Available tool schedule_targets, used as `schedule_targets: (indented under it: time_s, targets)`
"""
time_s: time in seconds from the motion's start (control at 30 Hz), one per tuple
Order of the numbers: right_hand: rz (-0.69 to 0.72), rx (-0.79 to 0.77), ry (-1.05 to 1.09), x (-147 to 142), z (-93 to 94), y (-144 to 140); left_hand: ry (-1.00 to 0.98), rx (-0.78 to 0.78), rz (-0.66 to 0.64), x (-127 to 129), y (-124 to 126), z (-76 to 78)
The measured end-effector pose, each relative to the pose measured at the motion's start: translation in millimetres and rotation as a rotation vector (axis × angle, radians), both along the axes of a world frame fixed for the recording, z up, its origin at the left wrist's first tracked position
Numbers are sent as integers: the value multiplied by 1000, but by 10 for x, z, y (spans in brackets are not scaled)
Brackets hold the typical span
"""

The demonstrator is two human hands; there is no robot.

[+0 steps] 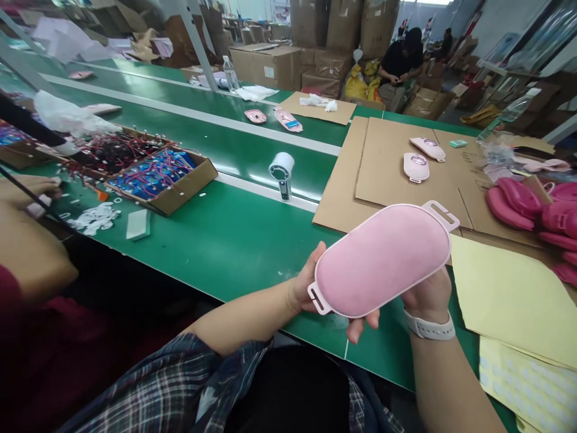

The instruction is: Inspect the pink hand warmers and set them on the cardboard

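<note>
A pink oval padded panel (383, 261), with a pale rim and a slotted strap loop at each end, is held up in front of me over the bench. My left hand (309, 278) grips its left end, the thumb at the edge and some fingertips showing below. Behind its right end is my right hand (430, 296), with a pale wristband; the panel hides most of its fingers. Two smaller pale pink oval shells (416, 167) with round windows lie on the cardboard (392, 144) beyond.
A small white handheld fan (282, 171) stands on the green bench (216, 231). To the left are a carton of blue wired packs (155, 174) and another person's arm (31, 240). Yellow sheets (514, 294) and deep-pink parts (518, 201) lie on the right.
</note>
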State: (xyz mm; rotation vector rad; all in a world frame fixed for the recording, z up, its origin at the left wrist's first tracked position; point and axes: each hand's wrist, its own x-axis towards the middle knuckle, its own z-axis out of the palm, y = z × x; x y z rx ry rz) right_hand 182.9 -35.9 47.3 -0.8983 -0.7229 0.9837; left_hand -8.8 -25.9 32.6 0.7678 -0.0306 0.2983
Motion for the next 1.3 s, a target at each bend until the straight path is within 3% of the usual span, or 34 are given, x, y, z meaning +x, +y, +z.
schedule_targets:
  time_s: [0.3,0.6,0.83,1.03,1.3]
  targets:
    - [-18,-55,11,72,-177,22,-15,28,63,36,-2,-66]
    - [79,-2,-73,58,-159,6,34,19,328,68,-30,-32]
    - [99,-12,-109,62,-192,7,43,53,497,82,-49,-128]
    - [88,2,-149,32,-188,-19,77,118,543,79,-50,-176]
    - [101,11,-227,1,-186,-44,69,81,554,99,-56,-187]
